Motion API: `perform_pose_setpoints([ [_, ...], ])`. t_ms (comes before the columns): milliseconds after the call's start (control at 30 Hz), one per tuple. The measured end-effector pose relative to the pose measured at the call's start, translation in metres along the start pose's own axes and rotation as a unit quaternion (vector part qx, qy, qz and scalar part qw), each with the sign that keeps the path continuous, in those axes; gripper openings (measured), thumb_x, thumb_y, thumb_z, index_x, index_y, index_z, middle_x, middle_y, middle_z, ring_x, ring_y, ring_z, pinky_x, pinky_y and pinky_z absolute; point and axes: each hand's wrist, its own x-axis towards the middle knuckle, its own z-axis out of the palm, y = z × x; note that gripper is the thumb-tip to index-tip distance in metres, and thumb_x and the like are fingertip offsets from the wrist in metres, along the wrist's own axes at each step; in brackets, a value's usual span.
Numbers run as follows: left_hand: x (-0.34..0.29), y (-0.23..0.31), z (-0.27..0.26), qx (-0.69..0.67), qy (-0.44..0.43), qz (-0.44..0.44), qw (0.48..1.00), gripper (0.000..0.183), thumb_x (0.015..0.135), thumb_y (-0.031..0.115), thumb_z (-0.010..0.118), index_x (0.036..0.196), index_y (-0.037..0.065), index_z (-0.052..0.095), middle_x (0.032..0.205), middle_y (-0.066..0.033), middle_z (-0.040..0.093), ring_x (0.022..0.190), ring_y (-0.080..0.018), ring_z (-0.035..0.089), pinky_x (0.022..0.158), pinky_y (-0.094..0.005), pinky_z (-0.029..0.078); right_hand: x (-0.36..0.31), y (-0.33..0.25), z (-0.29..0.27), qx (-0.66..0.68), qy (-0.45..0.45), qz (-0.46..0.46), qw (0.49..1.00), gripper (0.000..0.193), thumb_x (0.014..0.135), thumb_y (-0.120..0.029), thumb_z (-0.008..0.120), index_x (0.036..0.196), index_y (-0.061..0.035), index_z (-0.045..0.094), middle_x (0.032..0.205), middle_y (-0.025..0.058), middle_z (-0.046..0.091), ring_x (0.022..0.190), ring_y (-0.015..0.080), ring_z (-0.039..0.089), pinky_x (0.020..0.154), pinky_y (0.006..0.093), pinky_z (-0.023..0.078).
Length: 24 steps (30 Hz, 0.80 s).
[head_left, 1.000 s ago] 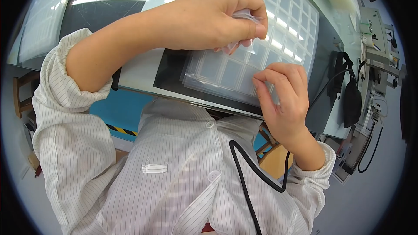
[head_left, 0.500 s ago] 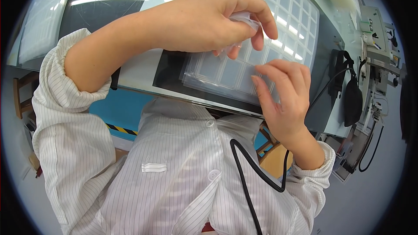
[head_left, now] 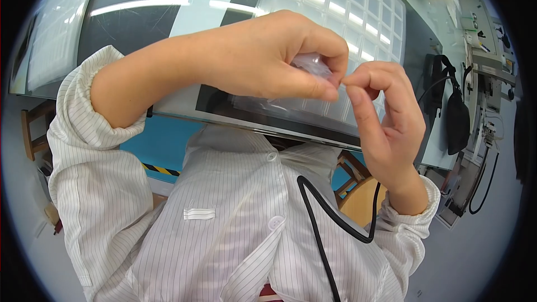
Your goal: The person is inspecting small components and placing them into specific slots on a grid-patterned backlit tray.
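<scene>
My left hand (head_left: 263, 59) reaches across from the left and is closed around a crumpled wad of clear plastic film (head_left: 312, 65). Its thumb and forefinger tips come together at the right end. Just beside them, my right hand (head_left: 391, 120) makes a pinch, with thumb and forefinger almost meeting the left fingertips. Whatever lies between the right fingertips is too small to make out. Beneath both hands lies a clear plastic sheet of rectangular pockets (head_left: 373, 4), laid out in a grid. The left hand covers part of its near side.
The sheet rests on a glossy table (head_left: 208, 28) with dark panels. More clear plastic (head_left: 56, 50) lies at the far left. A black pouch with a strap (head_left: 456, 117) is at the table's right side, near bench equipment (head_left: 486, 39). A black cable (head_left: 335, 221) crosses in front of my body.
My left hand has come down nearer to me, still holding the plastic film. My right hand has moved right and slightly up, its fingers closing into a pinch beside the left fingertips.
</scene>
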Motion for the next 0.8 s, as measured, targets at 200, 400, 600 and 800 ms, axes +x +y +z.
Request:
perform_pose_setpoints([
  [200, 0.001, 0.003, -0.011, -0.148, 0.104, -0.081, 0.98, 0.014, 0.1, 0.019, 0.061, 0.105, 0.006, 0.061, 0.085, 0.0005, 0.059, 0.073, -0.0056, 0.054, 0.064, -0.0214, 0.043, -0.025, 0.02, 0.0, -0.237, -0.016, -0.05, 0.97, 0.02, 0.08, 0.006, 0.073, 0.099, 0.0006, 0.07, 0.095, 0.0089, 0.064, 0.084, 0.0234, 0.058, 0.073, 0.0324, 0.047],
  [400, 0.012, -0.033, -0.031, -0.042, 0.073, 0.256, 0.963, 0.019, 0.102, 0.014, 0.06, 0.116, 0.002, 0.054, 0.096, -0.0033, 0.064, 0.073, -0.0065, 0.058, 0.067, -0.0216, 0.049, -0.028, 0.02, 0.004, -0.266, -0.016, -0.089, 0.96, 0.023, 0.073, 0.006, 0.077, 0.094, -0.0002, 0.071, 0.095, 0.0086, 0.066, 0.085, 0.0271, 0.058, 0.073, 0.0353, 0.048],
  [600, 0.015, -0.042, -0.043, -0.148, 0.07, 0.259, 0.952, 0.027, 0.1, 0.011, 0.06, 0.124, 0.0, 0.053, 0.094, -0.0036, 0.063, 0.072, -0.0071, 0.057, 0.067, -0.0219, 0.048, -0.032, 0.023, 0.007, -0.257, 0.006, -0.073, 0.964, 0.026, 0.071, 0.005, 0.079, 0.095, -0.0025, 0.071, 0.095, 0.0078, 0.065, 0.089, 0.0269, 0.058, 0.077, 0.0355, 0.047],
  [800, 0.007, 0.002, -0.028, -0.256, 0.213, -0.149, 0.931, 0.027, 0.099, 0.011, 0.061, 0.123, 0.001, 0.053, 0.091, -0.0031, 0.062, 0.07, -0.007, 0.057, 0.064, -0.0203, 0.046, -0.034, 0.024, 0.002, -0.248, 0.019, -0.054, 0.967, 0.027, 0.07, 0.005, 0.08, 0.095, -0.0035, 0.071, 0.095, 0.0076, 0.065, 0.089, 0.0268, 0.056, 0.076, 0.0348, 0.046],
])
